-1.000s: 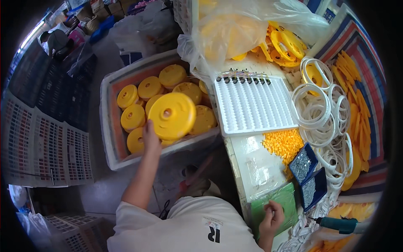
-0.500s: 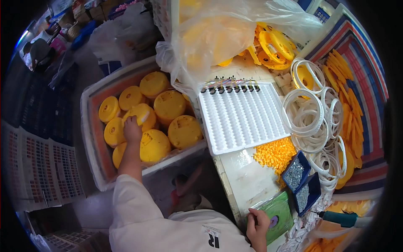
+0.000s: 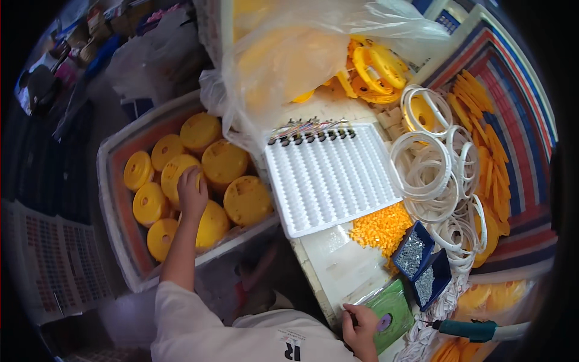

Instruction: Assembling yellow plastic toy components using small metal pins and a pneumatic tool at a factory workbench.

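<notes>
My left hand [image 3: 193,192] reaches into a white-rimmed crate [image 3: 110,199] of yellow round plastic cases. Its bent fingers grip the right edge of one yellow round case [image 3: 175,175] in the middle of the crate. Other cases surround it, some with a hole or slots on top, such as the broad one [image 3: 248,201] at the right. On the table's front edge, my right hand [image 3: 360,330] is curled closed; whatever its fingers might hold is hidden. Beside it lies a flat green piece with a purple centre [image 3: 392,311], under clear plastic.
A white ridged tray [image 3: 332,181] has small black wired parts along its far edge. Near it are orange pieces [image 3: 381,227], blue bins [image 3: 412,250] of screws, white rings [image 3: 422,164] and a green-handled power screwdriver [image 3: 467,329]. Clear plastic sheeting [image 3: 283,66] drapes behind; a person is at far left.
My left hand has shifted rightward across the middle case, to its right edge. The whole view has swung slightly. My right hand stays curled by the green piece.
</notes>
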`<action>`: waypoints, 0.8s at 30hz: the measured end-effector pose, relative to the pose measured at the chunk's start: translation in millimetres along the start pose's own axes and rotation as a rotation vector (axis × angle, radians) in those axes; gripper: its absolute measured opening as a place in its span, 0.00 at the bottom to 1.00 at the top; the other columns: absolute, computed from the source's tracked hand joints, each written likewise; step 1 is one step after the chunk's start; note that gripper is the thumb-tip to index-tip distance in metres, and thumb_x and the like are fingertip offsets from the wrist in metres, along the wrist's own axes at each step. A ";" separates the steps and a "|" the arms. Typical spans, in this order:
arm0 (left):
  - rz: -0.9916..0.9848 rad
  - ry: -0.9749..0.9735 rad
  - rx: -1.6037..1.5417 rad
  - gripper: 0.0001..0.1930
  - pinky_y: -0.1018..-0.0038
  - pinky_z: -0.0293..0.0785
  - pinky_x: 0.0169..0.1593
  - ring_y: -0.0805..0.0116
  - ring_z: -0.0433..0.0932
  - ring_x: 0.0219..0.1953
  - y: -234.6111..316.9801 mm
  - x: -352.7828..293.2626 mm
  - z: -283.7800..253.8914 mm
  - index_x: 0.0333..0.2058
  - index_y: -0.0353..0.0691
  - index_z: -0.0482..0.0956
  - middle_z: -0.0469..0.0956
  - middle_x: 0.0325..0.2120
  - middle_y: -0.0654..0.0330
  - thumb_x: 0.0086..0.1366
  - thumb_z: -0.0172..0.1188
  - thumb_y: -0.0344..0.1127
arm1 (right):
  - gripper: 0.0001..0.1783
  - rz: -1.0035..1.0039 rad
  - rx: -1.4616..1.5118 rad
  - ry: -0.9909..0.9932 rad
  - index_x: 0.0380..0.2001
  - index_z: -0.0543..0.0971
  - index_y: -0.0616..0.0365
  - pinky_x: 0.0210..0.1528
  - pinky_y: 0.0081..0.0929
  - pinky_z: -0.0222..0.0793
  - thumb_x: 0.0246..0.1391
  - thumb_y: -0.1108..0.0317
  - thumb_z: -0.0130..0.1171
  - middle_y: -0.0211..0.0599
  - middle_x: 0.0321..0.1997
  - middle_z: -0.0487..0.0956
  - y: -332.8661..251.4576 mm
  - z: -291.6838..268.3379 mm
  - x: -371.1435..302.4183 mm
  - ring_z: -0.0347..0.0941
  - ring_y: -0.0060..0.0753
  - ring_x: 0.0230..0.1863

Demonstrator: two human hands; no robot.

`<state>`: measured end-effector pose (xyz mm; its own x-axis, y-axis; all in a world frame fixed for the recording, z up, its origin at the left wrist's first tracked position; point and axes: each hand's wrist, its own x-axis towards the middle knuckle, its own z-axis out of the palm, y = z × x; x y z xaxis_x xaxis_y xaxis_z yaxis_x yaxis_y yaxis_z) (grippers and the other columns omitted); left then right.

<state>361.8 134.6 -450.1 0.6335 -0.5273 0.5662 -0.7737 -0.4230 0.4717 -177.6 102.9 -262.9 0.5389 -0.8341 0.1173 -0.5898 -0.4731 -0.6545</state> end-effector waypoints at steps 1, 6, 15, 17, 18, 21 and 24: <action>0.012 0.007 -0.005 0.14 0.55 0.73 0.59 0.46 0.77 0.56 22.4 16.1 -9.4 0.50 0.36 0.79 0.78 0.52 0.50 0.66 0.62 0.28 | 0.07 -0.016 0.011 0.001 0.35 0.86 0.61 0.30 0.32 0.69 0.52 0.77 0.65 0.41 0.26 0.80 0.5 2.4 1.2 0.77 0.38 0.26; 0.444 0.255 -0.394 0.09 0.57 0.75 0.53 0.47 0.78 0.46 167.0 103.7 -31.5 0.43 0.38 0.79 0.79 0.44 0.53 0.64 0.62 0.23 | 0.08 0.011 -0.004 0.036 0.36 0.87 0.59 0.29 0.35 0.72 0.51 0.75 0.67 0.42 0.25 0.82 4.6 -3.0 -3.7 0.79 0.42 0.24; 0.651 -0.540 -0.170 0.09 0.56 0.71 0.64 0.47 0.76 0.60 297.1 231.3 67.0 0.42 0.41 0.85 0.81 0.53 0.50 0.64 0.60 0.30 | 0.06 0.001 0.068 0.121 0.35 0.87 0.57 0.27 0.33 0.74 0.51 0.73 0.68 0.39 0.24 0.83 3.6 -4.5 -4.1 0.80 0.39 0.23; 0.982 -0.258 0.210 0.09 0.48 0.60 0.73 0.49 0.64 0.72 315.5 243.5 86.2 0.41 0.43 0.86 0.76 0.63 0.52 0.63 0.62 0.31 | 0.06 -0.030 0.099 0.098 0.35 0.87 0.60 0.25 0.31 0.72 0.53 0.74 0.68 0.41 0.23 0.81 4.0 -5.8 -6.9 0.78 0.37 0.20; 1.012 -0.237 0.194 0.09 0.48 0.60 0.73 0.49 0.64 0.72 322.4 248.2 94.1 0.41 0.43 0.86 0.76 0.63 0.52 0.63 0.62 0.31 | 0.06 -0.048 0.121 0.125 0.35 0.88 0.60 0.25 0.31 0.72 0.53 0.73 0.68 0.40 0.22 0.81 5.7 -4.7 -8.1 0.78 0.37 0.20; 0.833 -0.484 0.556 0.09 0.38 0.46 0.76 0.51 0.57 0.76 336.0 264.0 124.2 0.41 0.46 0.87 0.71 0.68 0.53 0.65 0.61 0.34 | 0.06 -0.022 0.174 0.138 0.35 0.88 0.59 0.25 0.31 0.72 0.55 0.71 0.68 0.40 0.22 0.81 8.5 -4.5 -9.2 0.78 0.36 0.20; 0.745 -0.557 0.631 0.11 0.38 0.45 0.76 0.54 0.63 0.72 341.0 290.7 133.7 0.44 0.48 0.87 0.75 0.64 0.56 0.68 0.58 0.34 | 0.07 -0.037 0.183 0.175 0.36 0.89 0.59 0.25 0.31 0.72 0.56 0.70 0.67 0.40 0.22 0.82 9.6 -3.6 -7.7 0.78 0.36 0.21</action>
<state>280.9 -261.4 -215.0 0.0409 -0.9932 0.1088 -0.9237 -0.0791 -0.3748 -189.5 103.7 -267.4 0.4365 -0.8612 0.2605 -0.4445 -0.4582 -0.7697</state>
